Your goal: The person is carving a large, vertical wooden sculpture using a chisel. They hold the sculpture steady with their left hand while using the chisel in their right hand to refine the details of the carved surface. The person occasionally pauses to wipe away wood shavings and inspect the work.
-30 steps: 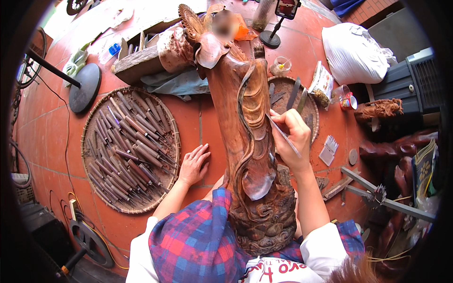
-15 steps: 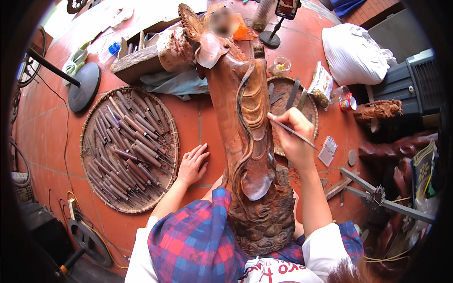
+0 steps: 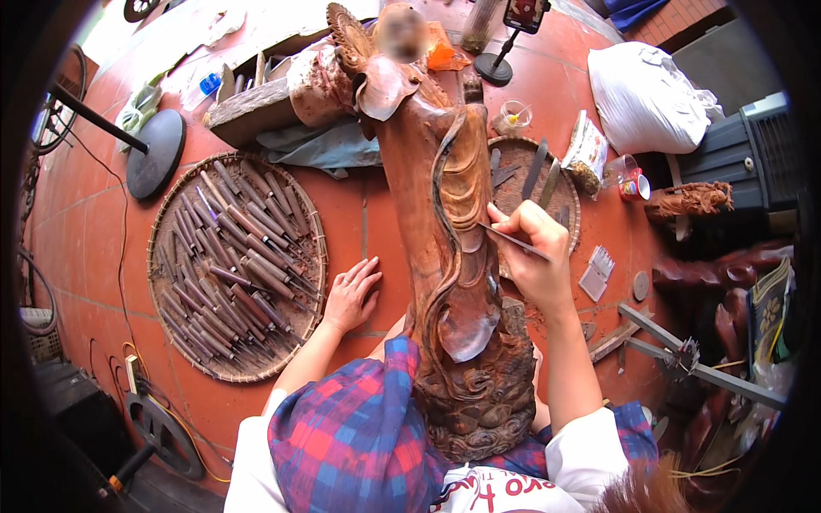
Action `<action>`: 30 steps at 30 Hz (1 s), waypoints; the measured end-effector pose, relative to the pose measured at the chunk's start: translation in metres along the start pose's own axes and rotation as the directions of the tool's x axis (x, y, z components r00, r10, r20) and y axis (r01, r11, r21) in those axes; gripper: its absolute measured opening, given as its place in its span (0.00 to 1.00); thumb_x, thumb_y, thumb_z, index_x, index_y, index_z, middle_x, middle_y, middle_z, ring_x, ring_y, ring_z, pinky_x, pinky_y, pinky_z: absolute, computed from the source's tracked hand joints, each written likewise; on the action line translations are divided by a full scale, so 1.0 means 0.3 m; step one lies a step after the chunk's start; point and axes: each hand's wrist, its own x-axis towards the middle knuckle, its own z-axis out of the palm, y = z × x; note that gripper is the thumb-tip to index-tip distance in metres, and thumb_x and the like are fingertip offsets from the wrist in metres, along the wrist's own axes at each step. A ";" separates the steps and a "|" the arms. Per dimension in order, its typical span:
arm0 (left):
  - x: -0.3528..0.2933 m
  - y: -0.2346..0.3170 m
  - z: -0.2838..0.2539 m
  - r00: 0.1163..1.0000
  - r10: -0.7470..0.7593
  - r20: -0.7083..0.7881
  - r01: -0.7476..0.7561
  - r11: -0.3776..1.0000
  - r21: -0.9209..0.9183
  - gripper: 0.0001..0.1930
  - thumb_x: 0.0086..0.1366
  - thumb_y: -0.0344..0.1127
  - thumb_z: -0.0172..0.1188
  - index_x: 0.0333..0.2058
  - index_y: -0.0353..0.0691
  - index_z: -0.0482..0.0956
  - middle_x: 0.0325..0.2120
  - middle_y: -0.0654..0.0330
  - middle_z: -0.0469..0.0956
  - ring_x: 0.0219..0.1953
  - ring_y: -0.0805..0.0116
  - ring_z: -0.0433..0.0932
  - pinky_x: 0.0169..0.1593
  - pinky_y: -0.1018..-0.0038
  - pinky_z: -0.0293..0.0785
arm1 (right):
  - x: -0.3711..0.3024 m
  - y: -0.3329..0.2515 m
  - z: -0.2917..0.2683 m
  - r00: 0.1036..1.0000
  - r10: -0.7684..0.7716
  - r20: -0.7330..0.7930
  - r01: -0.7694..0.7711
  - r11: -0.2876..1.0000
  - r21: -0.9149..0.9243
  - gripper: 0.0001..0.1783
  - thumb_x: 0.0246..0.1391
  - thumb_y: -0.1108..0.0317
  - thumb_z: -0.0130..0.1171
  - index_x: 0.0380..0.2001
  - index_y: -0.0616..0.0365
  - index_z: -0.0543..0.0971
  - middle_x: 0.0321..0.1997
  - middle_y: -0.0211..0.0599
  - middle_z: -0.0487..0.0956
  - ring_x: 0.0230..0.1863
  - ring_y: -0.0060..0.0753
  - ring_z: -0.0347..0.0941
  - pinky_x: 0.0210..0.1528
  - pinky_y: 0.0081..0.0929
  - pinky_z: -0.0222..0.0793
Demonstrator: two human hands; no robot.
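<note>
A tall reddish-brown carved wooden statue [image 3: 445, 256] lies lengthwise in front of me, its base resting against my lap. My right hand [image 3: 532, 256] grips a thin carving tool [image 3: 513, 239] like a pen, with its tip against the statue's right side. My left hand [image 3: 351, 295] rests flat on the red tile floor, fingers spread, left of the statue and beside a round woven tray [image 3: 235, 265] filled with several wooden-handled chisels.
A second woven tray [image 3: 569, 201] with a few tools lies behind my right hand. A white sack [image 3: 646, 98], a small carved figure [image 3: 688, 201], a phone stand [image 3: 500, 51], a wooden block [image 3: 252, 107] and a round black stand base [image 3: 154, 154] ring the floor.
My right hand has shifted slightly along the statue's side with the tool, working the same area. My left hand has stayed flat on the floor.
</note>
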 end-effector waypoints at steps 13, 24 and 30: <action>0.006 0.004 0.006 1.000 0.002 0.013 -0.001 1.000 -0.018 0.23 0.59 0.36 0.62 0.55 0.45 0.74 0.67 0.58 0.65 0.67 0.59 0.64 0.62 0.62 0.62 | 0.016 -0.009 0.013 0.990 0.092 -0.106 -0.099 0.994 -0.053 0.09 0.50 0.84 0.64 0.25 0.69 0.73 0.24 0.41 0.72 0.26 0.27 0.74 0.38 0.27 0.76; 0.064 0.016 -0.092 0.954 -0.296 0.056 0.286 0.831 -0.478 0.11 0.64 0.28 0.61 0.45 0.38 0.81 0.49 0.57 0.81 0.52 0.66 0.78 0.52 0.69 0.72 | -0.058 -0.039 -0.060 0.998 0.013 -0.064 -0.014 1.000 -0.011 0.08 0.49 0.81 0.65 0.35 0.65 0.84 0.34 0.43 0.82 0.35 0.37 0.82 0.39 0.28 0.76; 0.308 0.258 -0.664 0.980 -0.175 -0.100 0.120 0.905 -0.409 0.11 0.63 0.30 0.64 0.44 0.35 0.84 0.28 0.57 0.82 0.30 0.69 0.79 0.37 0.74 0.73 | -0.091 -0.049 -0.067 0.996 -0.089 -0.020 0.088 0.996 -0.019 0.13 0.47 0.81 0.65 0.39 0.63 0.83 0.35 0.42 0.81 0.34 0.39 0.81 0.36 0.29 0.77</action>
